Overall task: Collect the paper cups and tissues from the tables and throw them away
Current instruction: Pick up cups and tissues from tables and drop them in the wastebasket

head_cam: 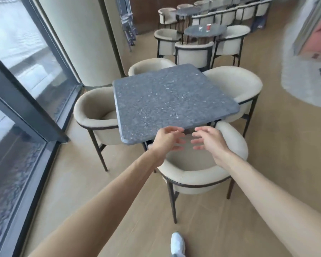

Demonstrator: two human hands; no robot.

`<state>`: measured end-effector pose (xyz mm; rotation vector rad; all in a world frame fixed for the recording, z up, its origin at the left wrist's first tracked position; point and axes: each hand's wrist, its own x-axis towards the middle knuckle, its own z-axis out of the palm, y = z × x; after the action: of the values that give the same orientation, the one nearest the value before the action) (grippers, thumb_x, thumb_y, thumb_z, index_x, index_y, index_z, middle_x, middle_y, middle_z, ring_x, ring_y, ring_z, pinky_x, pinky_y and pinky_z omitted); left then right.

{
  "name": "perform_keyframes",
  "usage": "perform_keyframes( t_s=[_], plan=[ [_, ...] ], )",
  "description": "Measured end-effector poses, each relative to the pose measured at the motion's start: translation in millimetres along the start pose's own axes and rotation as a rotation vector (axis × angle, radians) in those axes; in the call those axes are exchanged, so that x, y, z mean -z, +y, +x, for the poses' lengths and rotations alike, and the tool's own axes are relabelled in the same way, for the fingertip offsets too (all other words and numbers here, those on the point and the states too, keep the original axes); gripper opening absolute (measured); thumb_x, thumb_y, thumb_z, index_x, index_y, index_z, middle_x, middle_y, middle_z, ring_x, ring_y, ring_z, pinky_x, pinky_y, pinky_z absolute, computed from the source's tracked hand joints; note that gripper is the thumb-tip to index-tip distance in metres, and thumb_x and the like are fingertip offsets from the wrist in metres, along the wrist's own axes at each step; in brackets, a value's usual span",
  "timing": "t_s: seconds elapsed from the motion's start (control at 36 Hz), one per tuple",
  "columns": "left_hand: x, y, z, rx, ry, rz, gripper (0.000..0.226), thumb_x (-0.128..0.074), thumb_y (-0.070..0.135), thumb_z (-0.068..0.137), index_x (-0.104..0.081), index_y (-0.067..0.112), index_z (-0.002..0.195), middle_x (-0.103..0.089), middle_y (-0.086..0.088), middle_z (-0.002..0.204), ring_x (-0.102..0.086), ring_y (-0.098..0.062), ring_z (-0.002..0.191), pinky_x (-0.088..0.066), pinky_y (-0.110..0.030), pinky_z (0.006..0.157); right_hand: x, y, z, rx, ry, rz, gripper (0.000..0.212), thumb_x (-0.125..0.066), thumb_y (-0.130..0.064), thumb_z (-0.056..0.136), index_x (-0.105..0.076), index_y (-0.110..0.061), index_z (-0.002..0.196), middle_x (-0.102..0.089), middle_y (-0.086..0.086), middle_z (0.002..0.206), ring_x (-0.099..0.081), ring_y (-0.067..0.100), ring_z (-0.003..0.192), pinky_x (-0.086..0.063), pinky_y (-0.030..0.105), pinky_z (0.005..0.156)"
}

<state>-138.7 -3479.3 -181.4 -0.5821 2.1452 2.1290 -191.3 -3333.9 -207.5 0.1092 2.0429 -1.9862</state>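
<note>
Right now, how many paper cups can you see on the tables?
1. A red paper cup stands on the round table farther back, beside a small white scrap, maybe tissue. The near square table shows none. Tables beyond are blurry and could hide more.

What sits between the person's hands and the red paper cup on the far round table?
In the head view: the square grey table, then a cream chair, lie between the hands and the red cup.

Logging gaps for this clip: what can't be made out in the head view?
- White scrap beside the red cup on the round table: too small to call a tissue.
- Farthest table: blurred, contents unreadable.
- Bin: none in frame.
- Near chair's seat: partly covered by left hand and right hand.
</note>
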Motion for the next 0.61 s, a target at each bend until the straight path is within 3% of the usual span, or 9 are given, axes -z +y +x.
perform_keyframes(
  t_s=[0.14,0.25,0.39,0.5,0.61],
  plan=[
    [-37,16,61,-0.016,-0.044,-0.065,0.020,-0.055,0.009,0.094,-0.062,0.004,0.112,-0.065,-0.014,0.105,-0.065,-0.022,0.079,-0.056,-0.047,0.086,28,-20,52,0.011,0.036,-0.008,0.016,-0.056,-0.005,0.092,-0.061,-0.008,0.106,-0.066,0.014,0.103,-0.065,0.020,0.071,-0.057,0.031,0.057],
    [-64,36,113,-0.015,-0.050,-0.131,0.024,-0.055,0.009,0.093,-0.062,0.004,0.115,-0.066,-0.013,0.108,-0.068,-0.025,0.084,-0.059,-0.041,0.079,46,-46,94,0.015,0.049,-0.054,0.015,-0.055,-0.007,0.092,-0.060,-0.009,0.106,-0.066,0.013,0.103,-0.066,0.020,0.074,-0.057,0.032,0.060],
    [-103,67,164,-0.036,-0.118,-0.175,0.022,-0.054,0.009,0.093,-0.062,0.004,0.113,-0.067,-0.010,0.101,-0.071,-0.020,0.074,-0.060,-0.033,0.069,77,-76,147,0.059,0.082,-0.131,0.016,-0.056,-0.008,0.091,-0.063,-0.012,0.105,-0.067,0.014,0.112,-0.069,0.026,0.088,-0.057,0.033,0.064],
    [-148,89,198,-0.013,-0.156,-0.157,0.019,-0.054,0.007,0.092,-0.063,0.006,0.108,-0.067,-0.010,0.100,-0.069,-0.020,0.074,-0.059,-0.030,0.065,123,-88,177,0.050,0.143,-0.097,0.016,-0.056,-0.007,0.091,-0.063,-0.011,0.105,-0.068,0.014,0.110,-0.068,0.024,0.084,-0.059,0.037,0.069],
    [-207,104,230,-0.017,-0.206,-0.120,0.017,-0.056,0.009,0.092,-0.064,0.006,0.106,-0.067,-0.012,0.102,-0.067,-0.023,0.079,-0.059,-0.029,0.064,188,-94,211,0.049,0.222,-0.073,0.013,-0.058,-0.009,0.090,-0.064,-0.013,0.101,-0.069,0.014,0.109,-0.068,0.021,0.077,-0.058,0.034,0.064]
  ],
)
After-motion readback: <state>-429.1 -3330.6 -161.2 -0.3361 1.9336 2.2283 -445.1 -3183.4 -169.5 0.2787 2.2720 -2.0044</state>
